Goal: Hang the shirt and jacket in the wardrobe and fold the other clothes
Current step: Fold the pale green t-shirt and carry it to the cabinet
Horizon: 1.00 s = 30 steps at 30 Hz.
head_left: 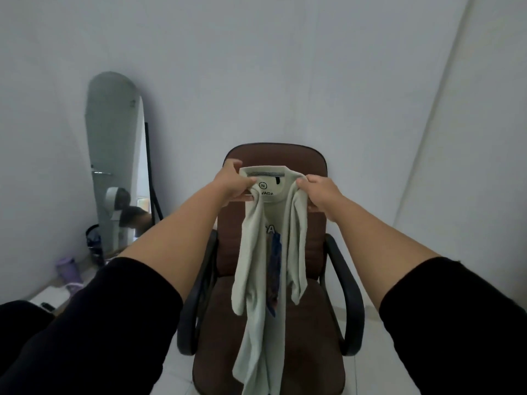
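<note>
A pale green T-shirt [265,252] with a printed front hangs from its collar in the middle of the view, above a brown office chair [273,323]. My left hand [233,182] grips the left side of the collar. On the other side of the collar my right hand [319,192] grips the fabric. The collar is stretched flat between them with the neck label facing me. Both short sleeves droop down along the shirt's body, and its hem runs out of the frame at the bottom.
The chair has black armrests [346,295] and stands against a white wall. A tall standing mirror [114,155] leans at the left. Below the mirror sit a purple bottle [68,270], a dark bottle [95,248] and a low white surface [52,297].
</note>
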Motion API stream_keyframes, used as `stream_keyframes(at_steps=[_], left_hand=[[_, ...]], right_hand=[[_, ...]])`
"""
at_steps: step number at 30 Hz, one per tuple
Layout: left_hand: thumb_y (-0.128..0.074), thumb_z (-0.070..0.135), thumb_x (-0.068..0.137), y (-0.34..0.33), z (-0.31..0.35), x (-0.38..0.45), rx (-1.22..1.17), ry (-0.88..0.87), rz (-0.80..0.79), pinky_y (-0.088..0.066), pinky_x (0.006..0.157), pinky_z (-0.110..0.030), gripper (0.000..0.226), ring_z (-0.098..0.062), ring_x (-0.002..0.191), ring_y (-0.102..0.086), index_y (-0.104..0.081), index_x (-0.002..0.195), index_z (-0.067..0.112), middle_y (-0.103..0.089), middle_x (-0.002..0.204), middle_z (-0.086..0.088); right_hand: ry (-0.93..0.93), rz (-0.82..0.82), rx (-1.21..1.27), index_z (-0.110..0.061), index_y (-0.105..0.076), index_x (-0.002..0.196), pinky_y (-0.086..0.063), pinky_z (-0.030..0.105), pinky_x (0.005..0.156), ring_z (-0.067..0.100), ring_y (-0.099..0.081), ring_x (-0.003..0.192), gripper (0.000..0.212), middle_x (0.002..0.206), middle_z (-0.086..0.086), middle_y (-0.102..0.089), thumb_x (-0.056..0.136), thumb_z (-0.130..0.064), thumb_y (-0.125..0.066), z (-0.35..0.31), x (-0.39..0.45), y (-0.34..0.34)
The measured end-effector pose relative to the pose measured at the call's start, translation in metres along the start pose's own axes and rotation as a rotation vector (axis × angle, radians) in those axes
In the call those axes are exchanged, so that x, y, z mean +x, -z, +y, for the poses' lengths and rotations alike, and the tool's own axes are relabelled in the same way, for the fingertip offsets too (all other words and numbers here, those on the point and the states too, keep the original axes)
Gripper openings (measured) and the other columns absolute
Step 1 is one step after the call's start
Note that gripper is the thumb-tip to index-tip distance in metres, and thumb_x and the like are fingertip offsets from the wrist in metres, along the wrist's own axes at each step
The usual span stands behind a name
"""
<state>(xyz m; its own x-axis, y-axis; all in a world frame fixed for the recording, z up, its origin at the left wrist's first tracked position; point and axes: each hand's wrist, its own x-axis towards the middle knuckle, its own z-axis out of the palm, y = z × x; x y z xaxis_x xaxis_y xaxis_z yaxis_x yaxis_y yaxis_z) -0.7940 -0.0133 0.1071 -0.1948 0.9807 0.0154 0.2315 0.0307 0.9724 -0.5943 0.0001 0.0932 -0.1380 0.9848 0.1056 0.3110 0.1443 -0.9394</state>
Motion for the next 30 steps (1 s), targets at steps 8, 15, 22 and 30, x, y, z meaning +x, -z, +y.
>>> stream_keyframes(at_steps=[8, 15, 22, 30], left_hand=[[-0.034, 0.001, 0.089, -0.009, 0.002, -0.008, 0.13, -0.112, 0.028, -0.058, 0.08, -0.044, 0.041, -0.026, 0.088, -0.059, -0.066, 0.078, 0.023, -0.057, 0.093, -0.011], [-0.064, 0.004, 0.075, 0.009, -0.008, -0.007, 0.699, -0.197, 0.104, -0.051, 0.084, -0.029, 0.053, -0.027, 0.106, -0.055, -0.059, 0.127, 0.016, -0.046, 0.128, -0.008], [-0.043, -0.004, 0.084, 0.04, -0.019, 0.001, 0.98, -0.253, 0.249, -0.048, 0.08, -0.039, 0.04, -0.035, 0.093, -0.051, -0.041, 0.118, 0.016, -0.037, 0.117, -0.013], [-0.028, -0.001, 0.09, 0.068, -0.021, 0.013, 1.157, -0.215, 0.367, -0.039, 0.068, -0.035, 0.029, -0.039, 0.093, -0.055, -0.05, 0.109, 0.003, -0.055, 0.105, -0.023]], right_hand=[[0.023, 0.032, 0.002, -0.013, -0.062, 0.084, -0.058, 0.044, 0.079, 0.023, -0.062, 0.086, 0.022, 0.09, 0.007, -0.063, 0.098, -0.021, -0.047, 0.009, 0.001, 0.014], [-0.021, 0.212, 0.089, -0.018, -0.051, 0.094, -0.06, 0.038, 0.069, 0.024, -0.063, 0.088, 0.008, 0.105, 0.009, -0.059, 0.092, -0.011, -0.051, 0.015, 0.007, 0.031], [-0.065, 0.323, 0.063, -0.036, -0.039, 0.078, -0.05, 0.037, 0.063, 0.025, -0.049, 0.074, 0.038, 0.094, 0.009, -0.052, 0.079, 0.001, -0.029, 0.003, 0.012, 0.045], [0.075, 0.274, -0.423, -0.012, -0.061, 0.061, -0.034, 0.023, 0.051, 0.018, -0.045, 0.061, 0.041, 0.076, 0.007, -0.057, 0.079, 0.008, -0.031, -0.015, 0.008, 0.05]])
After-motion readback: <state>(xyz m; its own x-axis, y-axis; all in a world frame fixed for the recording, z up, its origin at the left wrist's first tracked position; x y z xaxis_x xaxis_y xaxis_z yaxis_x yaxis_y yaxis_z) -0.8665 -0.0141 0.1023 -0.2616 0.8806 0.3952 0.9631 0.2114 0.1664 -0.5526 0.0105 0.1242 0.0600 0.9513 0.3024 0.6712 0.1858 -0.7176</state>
